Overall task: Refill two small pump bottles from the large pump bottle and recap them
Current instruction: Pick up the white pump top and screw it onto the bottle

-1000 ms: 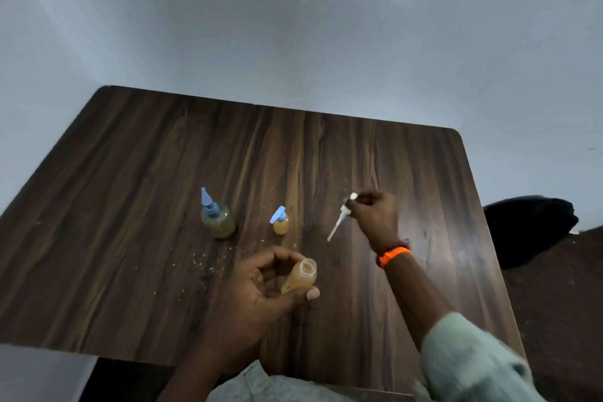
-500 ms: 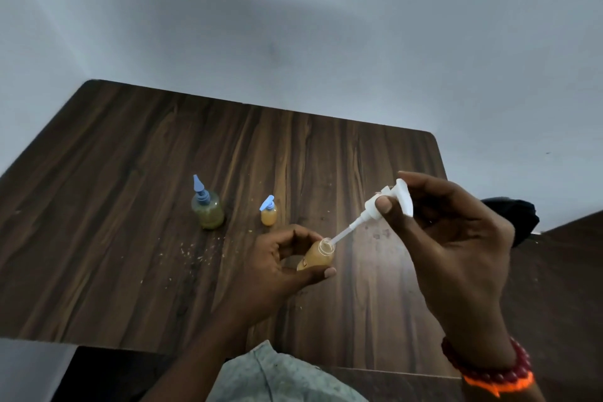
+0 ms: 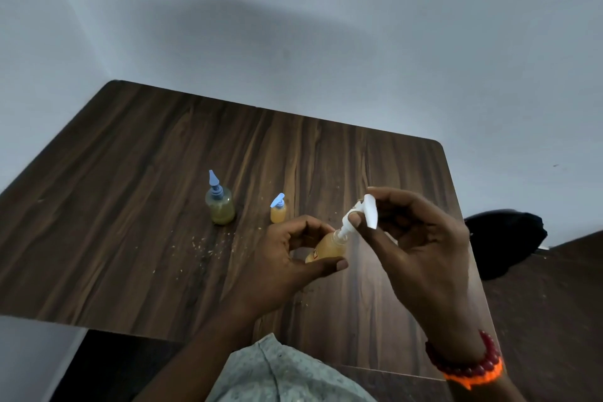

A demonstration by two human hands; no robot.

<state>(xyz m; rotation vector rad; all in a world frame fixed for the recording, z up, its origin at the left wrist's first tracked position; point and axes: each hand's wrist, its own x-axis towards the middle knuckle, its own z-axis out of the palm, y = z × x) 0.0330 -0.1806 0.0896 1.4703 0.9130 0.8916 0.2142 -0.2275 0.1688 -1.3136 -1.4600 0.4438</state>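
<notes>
**A:** What are the hands doing?

**B:** The left hand is curled round a small bottle of orange-yellow liquid, thumb on the near side and fingers wrapped over the far side. It holds the bottle tilted above the table, neck pointing up and to the right.

**A:** And the other one?

**B:** The right hand pinches a white pump top between thumb and fingers. The base of the pump sits right at the bottle's neck. Whether it is screwed on I cannot tell.

**A:** Anything on the wrists?

**B:** The right wrist wears a string of red beads with an orange band just below it.

**A:** Where are the other bottles?

**B:** Both stand upright on the dark wooden table, beyond the left hand. The nearer one is a second small bottle with a blue pump on it and orange liquid inside. To its left, a little apart, stands the larger bottle, also with a blue pump, holding a greenish-yellow liquid.

**A:** Anything else around?

**B:** Pale crumbs are scattered on the wood near the larger bottle. A dark bundle lies off the table's right edge. A light speckled sleeve shows at the bottom.
</notes>
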